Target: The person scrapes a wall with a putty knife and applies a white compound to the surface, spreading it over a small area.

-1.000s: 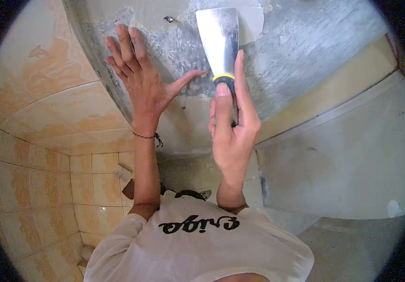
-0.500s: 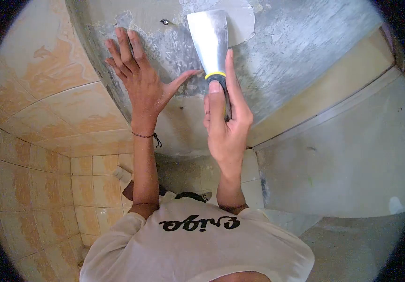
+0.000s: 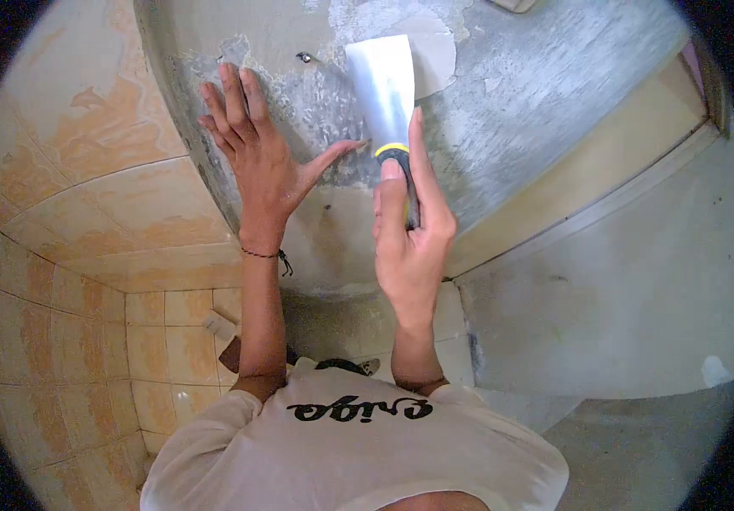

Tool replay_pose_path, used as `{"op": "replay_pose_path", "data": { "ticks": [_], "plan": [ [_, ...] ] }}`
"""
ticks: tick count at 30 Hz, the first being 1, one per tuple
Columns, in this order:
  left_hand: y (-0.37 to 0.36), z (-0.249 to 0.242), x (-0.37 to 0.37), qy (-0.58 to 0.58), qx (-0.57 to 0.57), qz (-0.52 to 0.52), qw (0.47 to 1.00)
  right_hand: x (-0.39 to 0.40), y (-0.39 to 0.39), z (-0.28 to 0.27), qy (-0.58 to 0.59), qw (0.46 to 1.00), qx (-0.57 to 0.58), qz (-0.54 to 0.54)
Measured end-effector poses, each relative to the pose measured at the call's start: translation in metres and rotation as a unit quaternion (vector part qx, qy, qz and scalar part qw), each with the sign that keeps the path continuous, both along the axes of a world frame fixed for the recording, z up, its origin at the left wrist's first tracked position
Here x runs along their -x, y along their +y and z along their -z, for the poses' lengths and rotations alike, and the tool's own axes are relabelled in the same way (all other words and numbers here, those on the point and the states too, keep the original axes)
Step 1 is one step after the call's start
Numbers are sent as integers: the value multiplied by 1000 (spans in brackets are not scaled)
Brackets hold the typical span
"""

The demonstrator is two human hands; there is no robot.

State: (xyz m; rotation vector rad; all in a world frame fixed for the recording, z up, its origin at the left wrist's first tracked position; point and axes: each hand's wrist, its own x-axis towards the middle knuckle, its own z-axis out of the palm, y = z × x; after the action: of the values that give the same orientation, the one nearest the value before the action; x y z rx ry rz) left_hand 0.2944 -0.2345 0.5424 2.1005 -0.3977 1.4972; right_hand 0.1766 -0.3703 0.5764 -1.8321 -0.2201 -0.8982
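Scraper (image 3: pixel 391 119) in right hand (image 3: pixel 414 243) shifted left, blade (image 3: pixel 382 77) away, axis leaning left

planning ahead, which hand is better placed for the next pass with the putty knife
Probably the right hand: it holds the putty knife by its handle, with the blade pointing up along the worn wall. The left hand holds no tool and is spread at the wall.
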Motion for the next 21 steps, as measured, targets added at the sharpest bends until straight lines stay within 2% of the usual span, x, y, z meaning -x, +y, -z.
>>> {"op": "replay_pose_path", "data": {
  "ticks": [4,7,10,12,13,15,17,19,20,21],
  "plan": [
    [0,0,0,-1,1,3,1000,-6,8,2,-42,999,-12,8],
    [-1,0,0,-5,1,2,1000,-1,5,-2,-24,1000,3,12],
    [-1,0,1,-3,0,-3,1000,0,7,-6,35,998,-46,-12],
    [-2,-1,1,-5,-2,-8,1000,-11,9,4,-82,995,38,35],
    [-2,-2,1,2,-1,-5,1000,-9,6,3,-84,995,38,34],
    [0,-1,1,5,0,-6,1000,1,3,-4,2,1000,-4,7],
    [0,0,0,14,1,0,1000,0,9,-6,-1,1000,-25,-2],
    [-1,0,3,14,-2,0,1000,-1,12,-4,-47,999,20,15],
    [-1,-1,3,14,-5,-1,1000,2,8,-3,-2,1000,18,23],
    [0,-1,2,11,-6,-2,1000,1,7,-3,-5,1000,17,22]
  ]
}}
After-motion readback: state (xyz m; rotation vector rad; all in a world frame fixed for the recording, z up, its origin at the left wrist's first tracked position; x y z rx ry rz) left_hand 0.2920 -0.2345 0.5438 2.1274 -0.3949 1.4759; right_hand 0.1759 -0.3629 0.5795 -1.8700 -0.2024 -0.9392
